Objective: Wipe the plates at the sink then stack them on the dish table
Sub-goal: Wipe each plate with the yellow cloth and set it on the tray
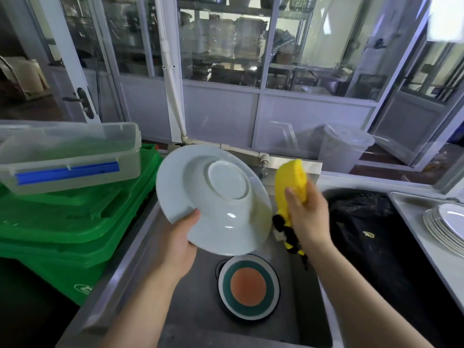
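My left hand [179, 241] grips the lower rim of a white deep plate [213, 197], held tilted above the sink with its underside toward me. My right hand [307, 214] holds a yellow sponge cloth [292, 183] just right of the plate; a black and yellow part of it hangs below the hand. At the bottom of the steel sink [140, 259] lies a round plate [248, 286] with an orange centre and a green ring. A stack of white plates [444, 227] rests on the steel dish table [411, 214] at the far right.
Green crates [62, 222] stand left of the sink, with a clear plastic box [67, 156] with a blue clip on top. A bin lined with a black bag [364, 222] sits between sink and dish table. A tap [263, 164] and glass partition are behind.
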Action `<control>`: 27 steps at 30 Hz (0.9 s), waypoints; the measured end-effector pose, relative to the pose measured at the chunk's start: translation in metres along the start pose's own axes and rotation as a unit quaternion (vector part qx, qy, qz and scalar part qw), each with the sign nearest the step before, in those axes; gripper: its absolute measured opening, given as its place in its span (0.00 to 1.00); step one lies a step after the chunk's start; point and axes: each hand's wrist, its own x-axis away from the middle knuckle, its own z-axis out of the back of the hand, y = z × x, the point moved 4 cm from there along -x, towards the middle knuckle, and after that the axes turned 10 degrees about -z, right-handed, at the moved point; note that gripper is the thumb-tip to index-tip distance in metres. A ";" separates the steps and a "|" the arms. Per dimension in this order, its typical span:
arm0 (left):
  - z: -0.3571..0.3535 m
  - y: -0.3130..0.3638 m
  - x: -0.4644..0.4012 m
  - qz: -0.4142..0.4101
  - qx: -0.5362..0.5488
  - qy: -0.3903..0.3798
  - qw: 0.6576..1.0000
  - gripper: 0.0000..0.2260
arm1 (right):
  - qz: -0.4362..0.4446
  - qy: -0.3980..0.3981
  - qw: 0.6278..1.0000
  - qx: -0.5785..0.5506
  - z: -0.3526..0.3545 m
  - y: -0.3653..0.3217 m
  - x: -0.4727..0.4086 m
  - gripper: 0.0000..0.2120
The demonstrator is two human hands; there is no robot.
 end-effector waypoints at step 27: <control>-0.040 -0.028 0.016 -0.064 0.044 0.060 0.995 0.15 | 0.171 -0.160 0.939 0.253 -0.004 0.027 0.031 0.23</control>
